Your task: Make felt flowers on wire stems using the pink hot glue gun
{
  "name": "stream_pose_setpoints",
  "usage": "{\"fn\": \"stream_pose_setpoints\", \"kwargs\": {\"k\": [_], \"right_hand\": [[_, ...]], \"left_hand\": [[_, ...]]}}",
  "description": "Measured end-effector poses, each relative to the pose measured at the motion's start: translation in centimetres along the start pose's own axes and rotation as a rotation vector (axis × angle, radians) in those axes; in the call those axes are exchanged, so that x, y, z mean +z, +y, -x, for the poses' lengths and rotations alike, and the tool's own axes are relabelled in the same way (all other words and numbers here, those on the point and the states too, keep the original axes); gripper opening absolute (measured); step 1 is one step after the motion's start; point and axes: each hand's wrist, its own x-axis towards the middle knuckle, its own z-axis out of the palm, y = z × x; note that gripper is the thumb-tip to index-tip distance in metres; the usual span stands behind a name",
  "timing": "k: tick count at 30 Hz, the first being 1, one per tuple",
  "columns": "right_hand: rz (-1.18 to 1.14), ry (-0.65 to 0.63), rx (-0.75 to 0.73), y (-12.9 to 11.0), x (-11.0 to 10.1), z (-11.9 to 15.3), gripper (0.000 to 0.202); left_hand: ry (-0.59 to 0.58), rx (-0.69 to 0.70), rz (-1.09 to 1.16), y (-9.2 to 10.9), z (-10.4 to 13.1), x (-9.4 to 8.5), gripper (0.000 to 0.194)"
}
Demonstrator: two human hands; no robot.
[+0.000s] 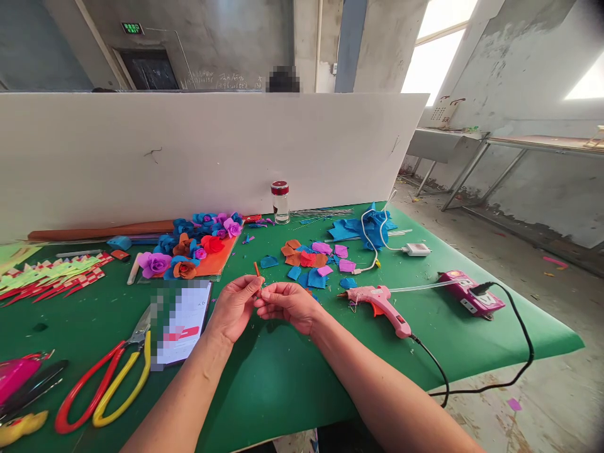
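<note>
Between my hands a thin orange-brown roll (257, 269) stands nearly upright, its lower end hidden by the fingers. My left hand (236, 306) pinches it between thumb and fingers. My right hand (291, 306) is closed too, its thumb and fingertips meeting the left fingertips just below the roll; what it grips there is hidden. Past the hands lie loose cut pieces in brown (292, 257), blue (317, 278), purple (347, 265) and red. Right of my right hand rests a pink glue gun (380, 303) with a clear glue stick in its back.
Finished flowers (189, 246) lie at the back left. Near my left arm are a phone (189, 324) and red-and-yellow-handled shears (111, 380). A lidded glass jar (280, 204) stands by the white board (212, 151). The gun's black cord runs off the edge toward a pink power strip (472, 294).
</note>
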Motion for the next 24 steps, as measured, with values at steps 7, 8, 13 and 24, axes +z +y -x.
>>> {"fn": "stream_pose_setpoints", "kwargs": {"k": [7, 8, 13, 24], "right_hand": [[0.020, 0.000, -0.011, 0.06, -0.01, -0.05, 0.042], [0.022, 0.007, -0.009, -0.03, 0.07, 0.00, 0.042], [0.064, 0.045, -0.030, -0.38, 0.61, 0.15, 0.043], [0.149, 0.144, -0.211, -0.33, 0.25, -0.31, 0.032]], "left_hand": [[-0.049, -0.006, -0.013, 0.21, 0.18, 0.10, 0.026], [-0.050, -0.008, -0.013, 0.25, 0.22, 0.12, 0.027], [-0.060, 0.016, -0.015, 0.30, 0.24, 0.05, 0.027], [-0.139, 0.063, -0.058, 0.21, 0.04, -0.61, 0.043]]}}
